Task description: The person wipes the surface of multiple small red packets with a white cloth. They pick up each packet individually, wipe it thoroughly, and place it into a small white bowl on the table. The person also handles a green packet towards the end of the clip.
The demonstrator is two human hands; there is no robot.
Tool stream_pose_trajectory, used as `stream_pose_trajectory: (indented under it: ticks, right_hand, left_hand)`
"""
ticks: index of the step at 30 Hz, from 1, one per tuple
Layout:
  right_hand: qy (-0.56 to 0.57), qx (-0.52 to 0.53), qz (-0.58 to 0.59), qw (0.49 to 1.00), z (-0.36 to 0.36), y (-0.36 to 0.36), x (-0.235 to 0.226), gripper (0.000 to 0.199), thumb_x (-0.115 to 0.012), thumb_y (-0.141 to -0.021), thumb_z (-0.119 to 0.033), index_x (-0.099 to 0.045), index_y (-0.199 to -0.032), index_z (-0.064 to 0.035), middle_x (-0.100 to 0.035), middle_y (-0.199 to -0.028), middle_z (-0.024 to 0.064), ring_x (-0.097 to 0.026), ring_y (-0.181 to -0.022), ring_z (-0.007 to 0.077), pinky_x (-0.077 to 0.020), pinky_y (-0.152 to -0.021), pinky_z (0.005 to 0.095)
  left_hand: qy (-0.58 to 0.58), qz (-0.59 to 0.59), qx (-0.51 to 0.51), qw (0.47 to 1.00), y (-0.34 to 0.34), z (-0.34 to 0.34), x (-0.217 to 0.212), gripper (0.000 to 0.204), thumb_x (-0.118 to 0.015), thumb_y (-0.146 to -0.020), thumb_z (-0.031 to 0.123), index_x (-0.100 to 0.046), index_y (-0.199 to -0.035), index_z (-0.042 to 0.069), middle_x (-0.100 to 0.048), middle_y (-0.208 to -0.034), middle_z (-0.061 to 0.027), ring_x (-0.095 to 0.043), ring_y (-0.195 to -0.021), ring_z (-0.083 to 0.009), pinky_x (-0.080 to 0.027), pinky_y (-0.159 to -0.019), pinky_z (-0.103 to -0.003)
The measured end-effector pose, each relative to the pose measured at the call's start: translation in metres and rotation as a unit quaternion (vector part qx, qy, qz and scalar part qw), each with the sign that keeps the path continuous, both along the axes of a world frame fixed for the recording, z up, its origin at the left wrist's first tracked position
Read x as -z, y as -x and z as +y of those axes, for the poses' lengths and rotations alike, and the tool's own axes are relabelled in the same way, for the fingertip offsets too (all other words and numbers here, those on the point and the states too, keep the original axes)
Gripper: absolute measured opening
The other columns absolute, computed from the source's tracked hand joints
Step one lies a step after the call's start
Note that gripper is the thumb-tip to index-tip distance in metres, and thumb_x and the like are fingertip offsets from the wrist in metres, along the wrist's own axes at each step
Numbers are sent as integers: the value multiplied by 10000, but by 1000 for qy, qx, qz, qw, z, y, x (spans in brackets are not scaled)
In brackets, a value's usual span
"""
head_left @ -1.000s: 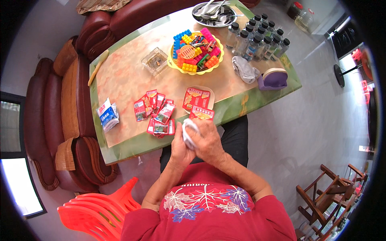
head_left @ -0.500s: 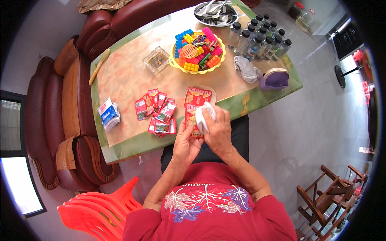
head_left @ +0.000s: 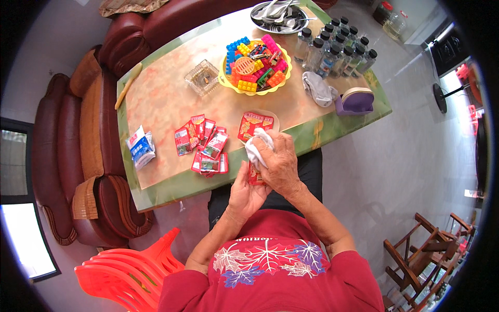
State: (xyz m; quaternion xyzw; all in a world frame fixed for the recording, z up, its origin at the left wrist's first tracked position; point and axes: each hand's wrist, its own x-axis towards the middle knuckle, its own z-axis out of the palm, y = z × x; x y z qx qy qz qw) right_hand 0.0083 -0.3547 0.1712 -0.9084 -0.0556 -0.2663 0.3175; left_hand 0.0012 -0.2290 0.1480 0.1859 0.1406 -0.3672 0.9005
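Note:
My left hand (head_left: 245, 195) is holding a small red packet (head_left: 255, 178) just off the table's near edge, thumb along its left side. Bunched in my right hand (head_left: 283, 165) is a white cloth (head_left: 258, 147), pressed over the upper part of that packet and hiding most of it. Beyond my hands, more red packets (head_left: 255, 125) lie on a small pale tray (head_left: 276, 124). A loose heap of similar red packets (head_left: 213, 144) is spread on the table to the left.
A yellow basket (head_left: 227, 83) of toy bricks stands mid-table beside a glass ashtray (head_left: 201, 78). Several clear bottles (head_left: 332, 57), a grey cloth (head_left: 318, 89) and a purple holder (head_left: 354, 102) sit at the right. A blue-and-white bag (head_left: 141, 148) lies left; a cutlery bowl (head_left: 279, 30) is farthest back.
My right hand has moved the cloth slightly left and over the packet, covering more of it. My left hand has shifted a little lower, its fingers now more under the packet.

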Motion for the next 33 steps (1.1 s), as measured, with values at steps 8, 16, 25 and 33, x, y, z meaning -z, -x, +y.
stream_pose_trajectory:
  ticks: [8,16,25,33]
  right_hand:
    - [-22,-88,-23,996,12,35,24,384,-642,-707,-131,-616,-1087,-79,-541,-1101,150,-521,-983,314,-439,-817,407]
    - [-613,10,162,773,-38,22,23,266,-540,-914,-115,-574,-1155,-8,-616,-968,38,-562,-832,84,-471,-729,231]
    - [-377,-27,68,923,-7,16,15,358,-650,-775,-36,-580,-1123,8,-583,-1035,167,-618,-904,282,-497,-777,330]
    - [-96,-106,-25,989,14,35,16,421,-693,-659,-76,-605,-1070,-40,-544,-982,138,-542,-865,301,-466,-776,400]
  left_hand:
    - [20,-14,-64,998,-13,12,5,394,-473,-955,302,-474,-1241,31,-569,-1195,-128,-538,-1132,-256,-420,-997,-418]
    - [-76,-41,-64,994,-11,-3,-7,368,-538,-925,145,-432,-1275,113,-553,-1212,-78,-544,-1128,-239,-474,-933,-469]
    - [-417,-123,-104,894,-4,2,-3,356,-577,-915,149,-438,-1237,88,-528,-1212,-50,-528,-1090,-133,-498,-820,-315]
    - [-70,-118,-66,988,-2,-4,-27,539,-351,-971,430,-322,-1388,90,-401,-1388,-167,-418,-1256,-282,-300,-1071,-440]
